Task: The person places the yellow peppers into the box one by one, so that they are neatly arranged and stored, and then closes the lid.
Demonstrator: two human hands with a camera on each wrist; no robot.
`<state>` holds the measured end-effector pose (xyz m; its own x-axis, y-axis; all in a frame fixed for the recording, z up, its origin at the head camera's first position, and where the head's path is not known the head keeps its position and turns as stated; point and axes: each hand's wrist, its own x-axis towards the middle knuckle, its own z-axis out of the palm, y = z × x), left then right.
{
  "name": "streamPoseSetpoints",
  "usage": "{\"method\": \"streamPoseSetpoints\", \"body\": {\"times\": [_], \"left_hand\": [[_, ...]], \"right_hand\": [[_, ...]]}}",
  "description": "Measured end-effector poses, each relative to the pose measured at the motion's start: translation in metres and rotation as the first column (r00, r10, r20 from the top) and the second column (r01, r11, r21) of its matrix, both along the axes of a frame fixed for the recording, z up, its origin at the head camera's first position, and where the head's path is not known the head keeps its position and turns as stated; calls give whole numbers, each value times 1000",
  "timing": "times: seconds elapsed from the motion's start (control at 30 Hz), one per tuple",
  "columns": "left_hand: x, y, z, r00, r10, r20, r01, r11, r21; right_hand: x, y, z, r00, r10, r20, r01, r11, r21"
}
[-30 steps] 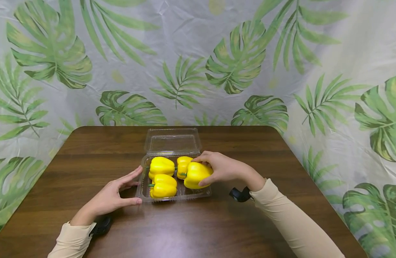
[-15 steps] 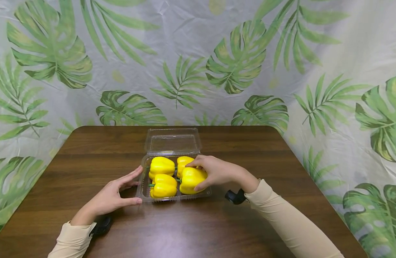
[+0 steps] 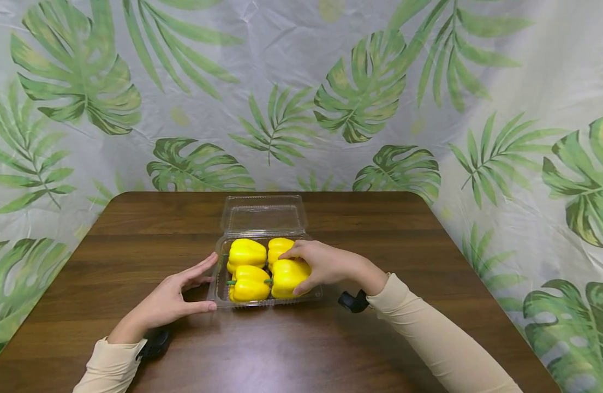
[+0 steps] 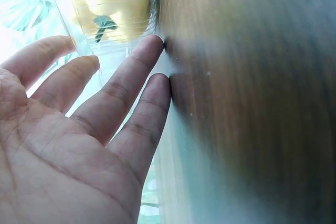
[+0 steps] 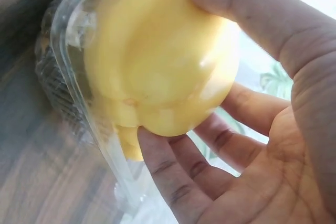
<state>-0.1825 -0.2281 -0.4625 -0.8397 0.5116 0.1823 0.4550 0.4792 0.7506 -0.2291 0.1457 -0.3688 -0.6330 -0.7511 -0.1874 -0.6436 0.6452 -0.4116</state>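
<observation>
My right hand (image 3: pixel 330 265) grips a yellow bell pepper (image 3: pixel 287 279) between thumb and fingers, low in the front right of a clear plastic clamshell box (image 3: pixel 296 300). In the right wrist view the thumb presses one side of this pepper (image 5: pixel 157 61), and fingertips reach its lower edge. Three other yellow peppers lie in the box: one at back left (image 3: pixel 247 252), one at front left (image 3: pixel 250 285), and one at back right (image 3: pixel 279 249), partly hidden. My left hand (image 3: pixel 171 297) has its fingers extended, with fingertips right at the box's left side.
The box's clear lid (image 3: pixel 263 215) lies folded back toward the far edge of the brown wooden table (image 3: pixel 281 349). A leaf-patterned curtain (image 3: pixel 291 109) hangs behind the table. A black strap device (image 3: pixel 352 301) is on the right wrist, another (image 3: pixel 155 345) on the left.
The right hand has moved left and toward me, lowering its pepper into the front right of the box. The left hand has stayed at the box's left side.
</observation>
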Motion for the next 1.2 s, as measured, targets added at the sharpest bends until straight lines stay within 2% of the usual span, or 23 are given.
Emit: {"method": "streamPoseSetpoints", "body": {"times": [0.33, 0.67, 0.97, 1.2], "left_hand": [[-3, 0, -3, 1000, 15, 0, -15, 1000, -12], [-2, 0, -2, 1000, 8, -15, -7, 1000, 3], [-2, -1, -2, 1000, 8, -12, -8, 1000, -6], [-1, 0, -3, 1000, 9, -6, -9, 1000, -12]], "right_hand": [[-1, -3, -6, 1000, 0, -6, 0, 1000, 16], [-1, 0, -3, 1000, -4, 24, 4, 1000, 22], [-3, 2, 0, 998, 15, 54, -12, 999, -52], [-2, -2, -10, 1000, 19, 24, -17, 997, -73]]}}
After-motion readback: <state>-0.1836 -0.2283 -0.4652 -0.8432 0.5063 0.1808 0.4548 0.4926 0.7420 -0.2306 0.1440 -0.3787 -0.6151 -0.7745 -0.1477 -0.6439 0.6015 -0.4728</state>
